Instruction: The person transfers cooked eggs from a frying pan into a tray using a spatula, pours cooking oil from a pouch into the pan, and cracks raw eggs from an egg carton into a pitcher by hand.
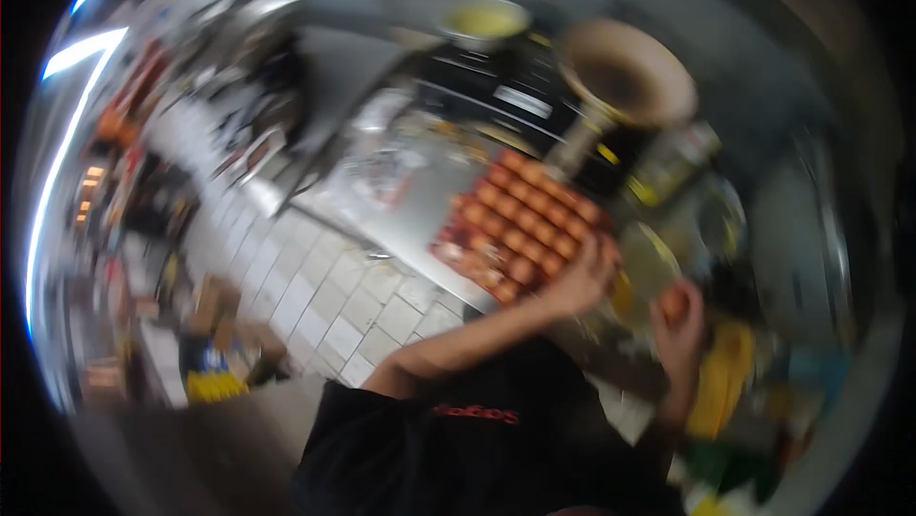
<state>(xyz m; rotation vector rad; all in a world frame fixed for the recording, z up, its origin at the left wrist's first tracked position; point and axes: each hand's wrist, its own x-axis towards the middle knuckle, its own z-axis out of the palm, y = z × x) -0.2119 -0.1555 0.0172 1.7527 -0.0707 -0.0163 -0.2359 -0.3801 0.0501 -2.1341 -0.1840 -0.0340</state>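
The right hand (pixel 679 325), its grip curled, is grasping a rounded brown egg (pixel 673 304), near a pale round vessel (pixel 651 256). The left hand (pixel 584 279) is reaching over the right edge of closely packed rows of brown eggs (pixel 530 218), which are sitting on a grey metal surface (pixel 422 212); blur is hiding whether its grip is holding any.

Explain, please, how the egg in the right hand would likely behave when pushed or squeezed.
The egg seems light, as the right hand alone holds it. Its rounded shape suggests it would roll if pushed. Its bare shell would probably crack under a hard squeeze.
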